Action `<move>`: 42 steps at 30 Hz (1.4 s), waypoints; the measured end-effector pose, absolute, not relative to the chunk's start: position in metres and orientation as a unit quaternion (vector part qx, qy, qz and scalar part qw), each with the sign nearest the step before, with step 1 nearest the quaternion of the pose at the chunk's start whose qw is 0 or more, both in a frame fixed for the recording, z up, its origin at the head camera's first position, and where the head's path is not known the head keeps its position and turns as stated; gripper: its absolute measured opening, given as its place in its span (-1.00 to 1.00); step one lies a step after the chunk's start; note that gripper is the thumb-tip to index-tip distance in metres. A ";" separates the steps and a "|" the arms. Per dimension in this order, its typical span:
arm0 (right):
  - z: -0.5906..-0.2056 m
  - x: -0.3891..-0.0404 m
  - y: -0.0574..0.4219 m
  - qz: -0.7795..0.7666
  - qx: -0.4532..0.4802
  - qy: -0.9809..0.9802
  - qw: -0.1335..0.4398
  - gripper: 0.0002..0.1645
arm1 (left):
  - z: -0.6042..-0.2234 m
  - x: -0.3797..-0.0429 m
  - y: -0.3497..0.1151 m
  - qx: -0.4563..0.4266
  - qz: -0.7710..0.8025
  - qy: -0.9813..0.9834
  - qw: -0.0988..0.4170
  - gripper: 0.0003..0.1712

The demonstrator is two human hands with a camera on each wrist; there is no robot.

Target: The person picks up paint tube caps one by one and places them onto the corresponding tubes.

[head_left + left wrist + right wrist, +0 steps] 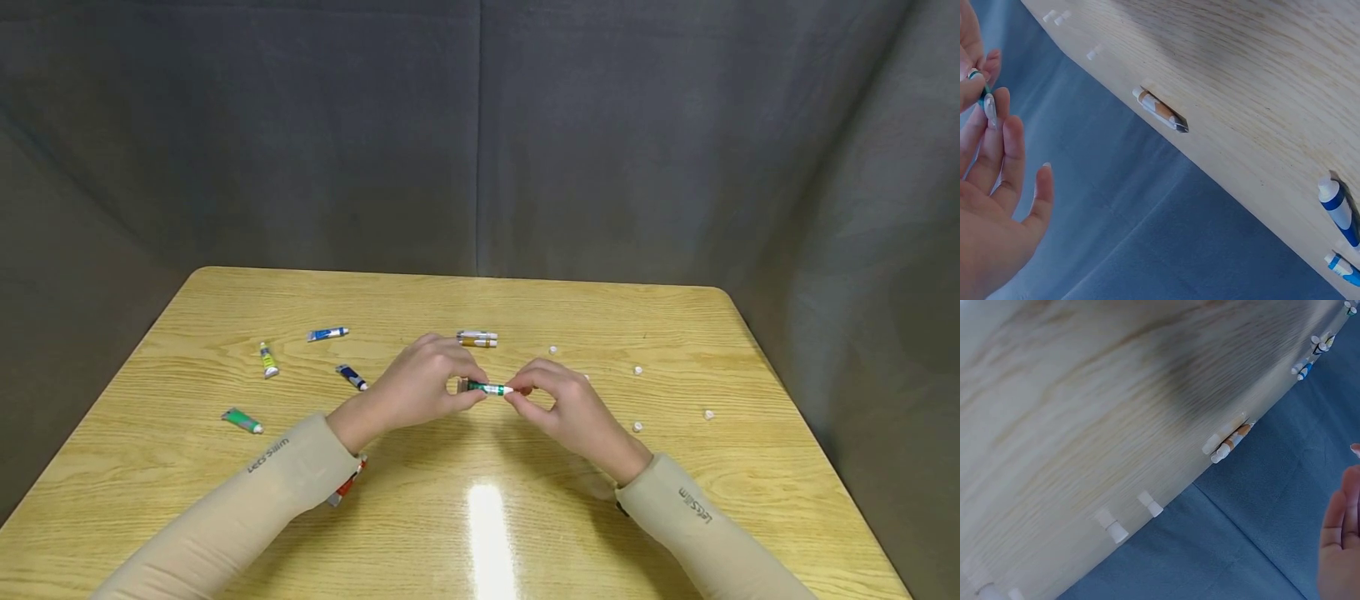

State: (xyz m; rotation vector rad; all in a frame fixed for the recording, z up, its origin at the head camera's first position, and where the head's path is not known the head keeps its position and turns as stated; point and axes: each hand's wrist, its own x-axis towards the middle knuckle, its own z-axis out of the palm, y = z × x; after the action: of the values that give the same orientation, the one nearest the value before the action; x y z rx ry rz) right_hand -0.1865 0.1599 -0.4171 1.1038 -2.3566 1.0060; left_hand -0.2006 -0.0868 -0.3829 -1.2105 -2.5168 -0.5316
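Note:
In the head view my left hand (pixel 427 379) pinches a small green paint tube (pixel 491 389) between thumb and fingers, above the middle of the table. The tube lies roughly level, its white end pointing right. My right hand (pixel 570 408) pinches that white end (pixel 508 390) between thumb and forefinger. In the left wrist view the tube's flat tail (pixel 990 109) shows at the left hand's fingers. Only part of the right hand (pixel 1342 531) enters the right wrist view, and its grip is outside that frame.
Behind the hands lie a silver-white tube (pixel 476 334) and an ochre tube (pixel 476 342). Blue (pixel 327 334), yellow (pixel 268 360), dark blue (pixel 350 377) and green (pixel 242 420) tubes lie left. A red tube (pixel 348 483) is partly under the left sleeve. Several white caps (pixel 638 370) are scattered right.

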 end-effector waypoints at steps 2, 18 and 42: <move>-0.417 -0.187 0.160 0.352 0.395 -0.828 0.184 -0.86 | -0.383 -0.201 -0.087 -0.421 -0.188 -0.875 0.148 -0.84; -0.417 -0.188 0.161 0.311 0.426 -0.822 0.215 -0.87 | -0.385 -0.199 -0.084 -0.428 -0.171 -0.870 0.172 -0.87; -0.410 -0.200 0.161 0.315 0.370 -0.854 0.186 -0.92 | -0.388 -0.213 -0.076 -0.420 -0.152 -0.868 0.219 -0.87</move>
State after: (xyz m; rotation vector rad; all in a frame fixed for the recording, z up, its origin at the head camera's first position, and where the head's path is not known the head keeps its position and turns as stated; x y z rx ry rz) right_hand -0.2000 0.1613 -0.4098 1.0434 -2.4050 0.8866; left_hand -0.2129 -0.0762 -0.3878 -1.1611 -2.4014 -0.4217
